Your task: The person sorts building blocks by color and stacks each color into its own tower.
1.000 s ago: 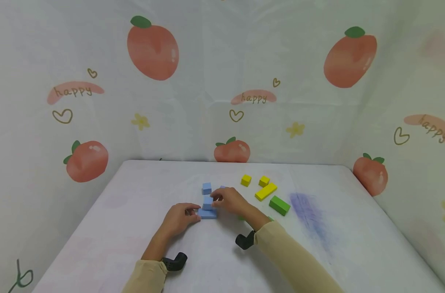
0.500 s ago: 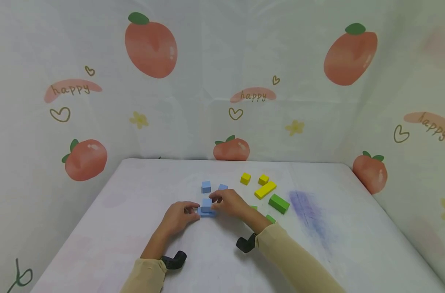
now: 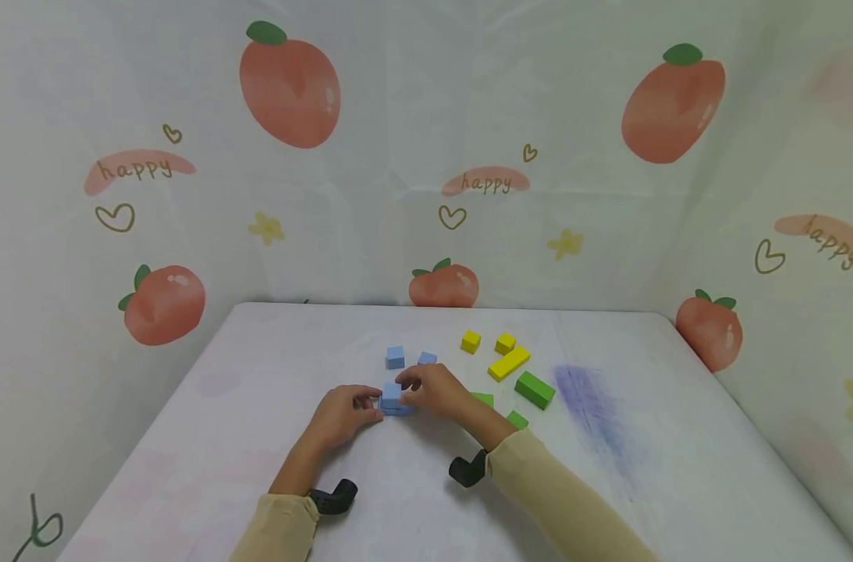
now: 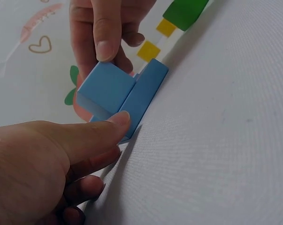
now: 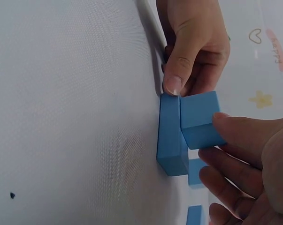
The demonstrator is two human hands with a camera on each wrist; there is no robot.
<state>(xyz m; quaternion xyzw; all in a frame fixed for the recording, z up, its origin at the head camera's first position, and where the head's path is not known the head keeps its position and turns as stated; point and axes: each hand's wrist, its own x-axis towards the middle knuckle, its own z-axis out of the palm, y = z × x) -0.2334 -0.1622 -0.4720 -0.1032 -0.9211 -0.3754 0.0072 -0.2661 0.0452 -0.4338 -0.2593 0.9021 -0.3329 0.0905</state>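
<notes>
A long blue block (image 5: 170, 136) lies flat on the table, and my left hand (image 3: 342, 417) holds it by its left end between thumb and fingers. On top of it sits a blue cube (image 4: 107, 89), near that same end. My right hand (image 3: 436, 388) pinches this cube from the right, the thumb (image 5: 235, 129) on its near upper edge. In the right wrist view the cube stands slightly tilted against the long block. The far sides of both blocks are partly hidden by fingers.
Another blue cube (image 3: 395, 357) and a blue block (image 3: 428, 358) lie just behind the hands. To the right are two yellow cubes (image 3: 471, 341), a long yellow block (image 3: 509, 364) and several green blocks (image 3: 534, 389). A printed cloth hangs behind the table.
My right hand has shifted slightly left with the blue cube, from the middle of the long block toward its left end. The left hand stays in place.
</notes>
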